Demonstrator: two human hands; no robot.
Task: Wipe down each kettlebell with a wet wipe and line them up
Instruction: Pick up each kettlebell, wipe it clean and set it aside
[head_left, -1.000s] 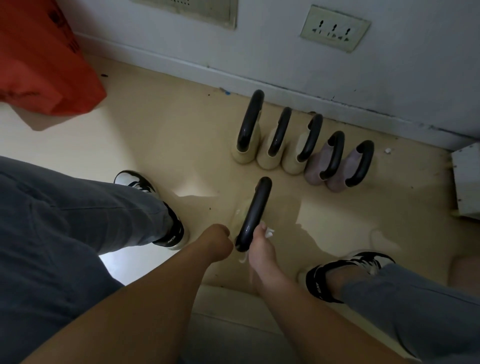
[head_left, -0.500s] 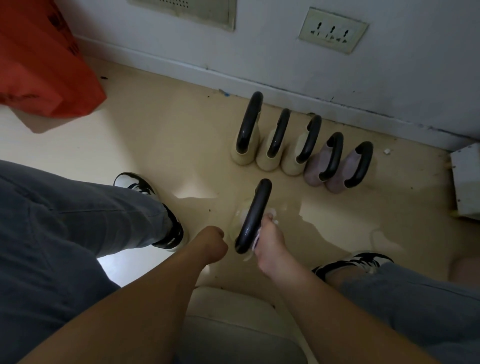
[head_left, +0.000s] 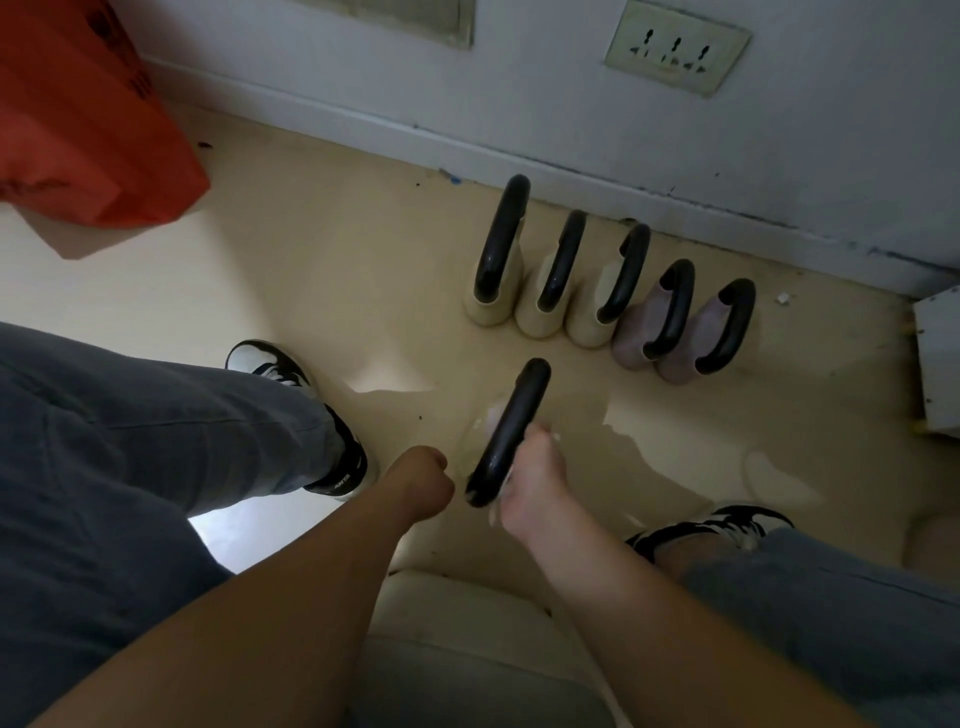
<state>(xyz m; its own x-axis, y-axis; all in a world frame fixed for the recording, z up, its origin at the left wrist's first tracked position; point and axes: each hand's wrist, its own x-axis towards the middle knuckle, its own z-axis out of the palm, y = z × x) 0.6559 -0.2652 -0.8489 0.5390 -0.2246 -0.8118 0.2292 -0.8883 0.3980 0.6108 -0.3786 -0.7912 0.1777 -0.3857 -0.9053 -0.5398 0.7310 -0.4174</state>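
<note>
Kettlebell six, cream-bodied with a black loop handle (head_left: 511, 431), stands alone at frame centre on the beige floor (head_left: 363, 260), between the person's shoes. The right hand (head_left: 530, 483) pinches a white wet wipe (head_left: 556, 439) against the right side of that handle, its fingertips hidden behind the bar. The left hand (head_left: 421, 483) is balled into a fist just beside the handle's near end, with nothing visible in it. In the upper right of the frame, three cream kettlebells (head_left: 540, 317) and two mauve kettlebells (head_left: 636, 343) form a close row along the grey wall's skirting (head_left: 363, 124). Those five look finished — the sixth is probably mid-wipe. What remains is to finish wiping it and set it at one end of the row.
</note>
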